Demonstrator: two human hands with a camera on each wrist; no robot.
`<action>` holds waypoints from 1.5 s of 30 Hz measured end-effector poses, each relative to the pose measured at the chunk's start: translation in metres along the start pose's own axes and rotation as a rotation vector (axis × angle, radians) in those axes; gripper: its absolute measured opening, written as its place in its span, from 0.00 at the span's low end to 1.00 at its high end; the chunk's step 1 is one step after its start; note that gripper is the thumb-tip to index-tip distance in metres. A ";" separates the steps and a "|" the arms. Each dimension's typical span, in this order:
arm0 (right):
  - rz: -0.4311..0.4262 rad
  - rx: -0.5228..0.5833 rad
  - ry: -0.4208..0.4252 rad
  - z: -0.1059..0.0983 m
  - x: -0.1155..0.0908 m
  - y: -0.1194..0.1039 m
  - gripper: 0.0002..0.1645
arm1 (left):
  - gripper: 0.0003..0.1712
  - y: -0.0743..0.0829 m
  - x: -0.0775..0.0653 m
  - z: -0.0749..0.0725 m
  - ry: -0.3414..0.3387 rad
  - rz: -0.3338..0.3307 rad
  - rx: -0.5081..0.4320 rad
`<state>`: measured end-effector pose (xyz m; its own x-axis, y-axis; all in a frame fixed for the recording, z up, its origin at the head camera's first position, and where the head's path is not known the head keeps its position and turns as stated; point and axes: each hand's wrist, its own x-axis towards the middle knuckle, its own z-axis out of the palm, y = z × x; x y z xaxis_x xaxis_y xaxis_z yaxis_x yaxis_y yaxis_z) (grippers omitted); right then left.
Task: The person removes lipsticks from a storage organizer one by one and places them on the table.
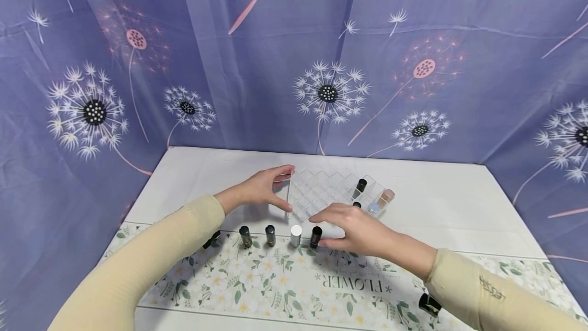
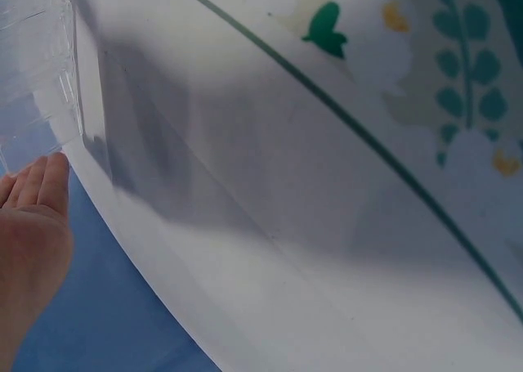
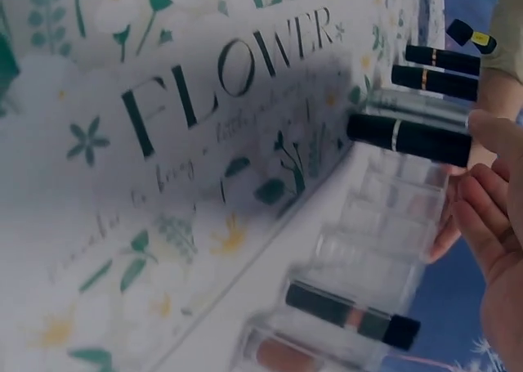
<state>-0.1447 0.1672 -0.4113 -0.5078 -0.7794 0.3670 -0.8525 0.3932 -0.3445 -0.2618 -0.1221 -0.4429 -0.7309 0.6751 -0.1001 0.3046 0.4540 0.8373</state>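
A clear lipstick organizer (image 1: 317, 190) with slanted compartments sits on the white table. My left hand (image 1: 259, 188) spans its left end, straight fingers at the far corner and thumb at the near one. The right hand (image 1: 356, 226) hovers before the organizer, thumb and fingers spread around a standing black lipstick (image 1: 316, 237). In the right wrist view, the thumb tip lies right by the end of that black lipstick (image 3: 409, 139). To its left stand a silver-white lipstick (image 1: 296, 236) and two dark lipsticks (image 1: 270, 236). Several tubes occupy the organizer's right end, including a pinkish one (image 1: 386, 197).
A flowered mat (image 1: 257, 285) covers the table's near part. One black tube (image 1: 212, 239) is partly hidden by the left sleeve; a black object (image 1: 429, 304) lies by the right sleeve. A dandelion-patterned curtain (image 1: 257, 65) rises behind the table.
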 end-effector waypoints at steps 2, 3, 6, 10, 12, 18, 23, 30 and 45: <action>0.006 0.000 0.011 -0.006 -0.001 0.001 0.28 | 0.67 0.000 0.000 0.000 0.001 0.001 0.000; 0.012 0.000 0.014 -0.009 -0.002 0.002 0.28 | 0.67 0.000 0.000 0.000 0.000 0.003 0.000; 0.036 -0.009 0.018 -0.019 -0.005 0.005 0.29 | 0.67 -0.001 0.000 0.000 0.001 0.006 0.004; 0.076 -0.043 0.009 -0.033 -0.008 0.008 0.31 | 0.67 -0.003 0.001 0.000 -0.001 0.008 0.003; 0.087 -0.069 0.012 -0.040 -0.010 0.010 0.32 | 0.67 -0.004 0.002 0.000 -0.002 0.008 0.000; 0.099 -0.074 0.036 -0.059 -0.010 0.016 0.34 | 0.68 -0.003 0.001 0.000 -0.006 0.008 -0.006; 0.111 -0.083 0.036 -0.070 -0.010 0.020 0.36 | 0.67 -0.002 0.001 0.001 -0.005 0.006 -0.008; 0.161 -0.094 0.017 -0.075 -0.013 0.027 0.38 | 0.67 -0.002 0.001 0.000 -0.009 0.013 -0.010; 0.313 0.009 0.006 -0.065 -0.031 0.041 0.35 | 0.67 -0.005 0.003 0.001 -0.002 0.016 -0.013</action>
<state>-0.1715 0.2389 -0.3810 -0.7464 -0.6180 0.2470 -0.6532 0.6094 -0.4493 -0.2647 -0.1221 -0.4473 -0.7248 0.6833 -0.0880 0.3078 0.4355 0.8459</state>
